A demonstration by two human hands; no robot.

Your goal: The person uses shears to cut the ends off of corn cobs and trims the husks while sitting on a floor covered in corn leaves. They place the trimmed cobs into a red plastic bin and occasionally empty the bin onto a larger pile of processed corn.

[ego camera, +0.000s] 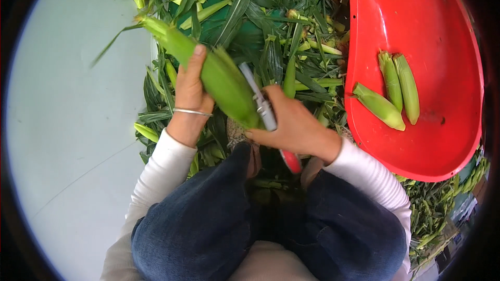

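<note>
My left hand (191, 89) grips an ear of corn (224, 76) in its green husk, thumb across the top. The ear slants, its stalk end at the upper left and its other end near my right hand. My right hand (299, 125) is closed around a tool that looks like pruning shears (266, 115), with grey metal parts and a red handle. My right fingers hide much of this tool. Its metal part lies alongside the ear's lower right end; whether they touch, I cannot tell. My right thumb is at that end of the ear.
At the right, a red plastic scoop-shaped tray (414, 19) holds three husked-on ears (406, 88). Cut leaves and husks (269, 50) are heaped in front and around my shoes (238, 132). A pale smooth surface (78, 97) spans the left side. More leaves (425, 210) lie beyond my right knee.
</note>
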